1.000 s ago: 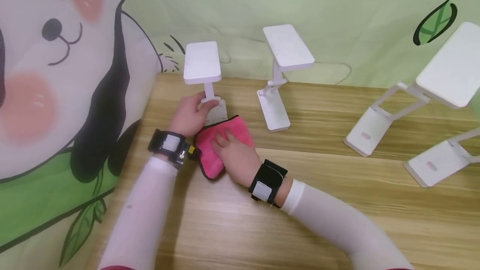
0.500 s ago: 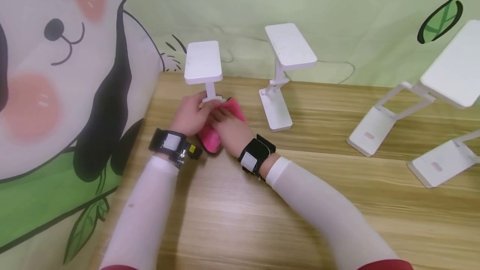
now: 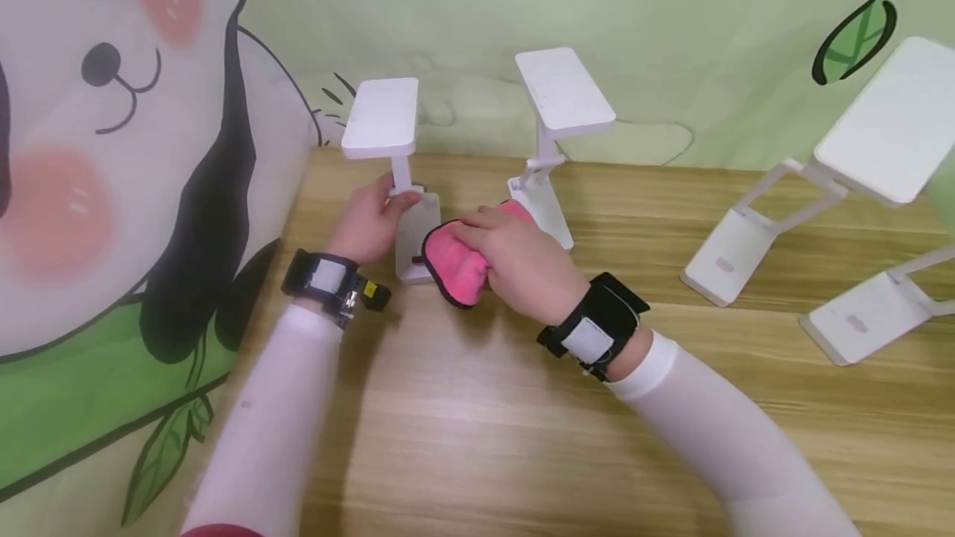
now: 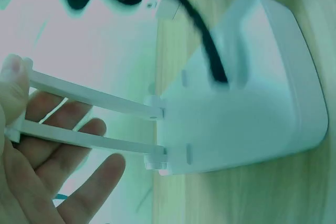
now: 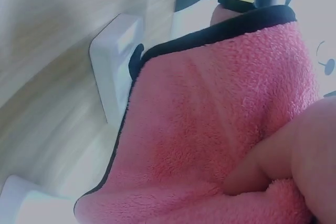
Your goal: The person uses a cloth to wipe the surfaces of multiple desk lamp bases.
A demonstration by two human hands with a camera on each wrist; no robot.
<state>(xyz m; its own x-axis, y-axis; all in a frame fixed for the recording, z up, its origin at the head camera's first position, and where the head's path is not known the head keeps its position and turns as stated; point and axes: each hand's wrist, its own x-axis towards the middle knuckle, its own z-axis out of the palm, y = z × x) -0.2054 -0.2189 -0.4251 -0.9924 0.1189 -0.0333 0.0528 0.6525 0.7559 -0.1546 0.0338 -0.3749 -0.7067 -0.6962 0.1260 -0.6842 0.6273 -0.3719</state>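
At the left of the table stands a white folding lamp (image 3: pixel 380 118). My left hand (image 3: pixel 369 222) grips its hinged arm just above the base (image 3: pixel 418 234); in the left wrist view the thumb and fingers of the hand (image 4: pixel 58 150) hold the two thin struts (image 4: pixel 89 95). My right hand (image 3: pixel 525 259) holds a bunched pink cloth (image 3: pixel 455 259) with a black edge, at the right of that base. In the right wrist view the cloth (image 5: pixel 210 114) covers much of the picture, a finger pressed into its folds, and the lamp base (image 5: pixel 118 61) shows beyond it.
A second white lamp (image 3: pixel 564 89) stands just right of the cloth. Two more stand at the right, one with its base (image 3: pixel 731 259) farther back, the other base (image 3: pixel 858 317) nearer. A green printed backdrop (image 3: pixel 462 7) hangs behind the wooden table (image 3: pixel 477 437).
My right hand and the cloth went up over the lamp base, then moved right, and the base shows again. The left lamp's head has shifted slightly left, my left hand still on its arm.
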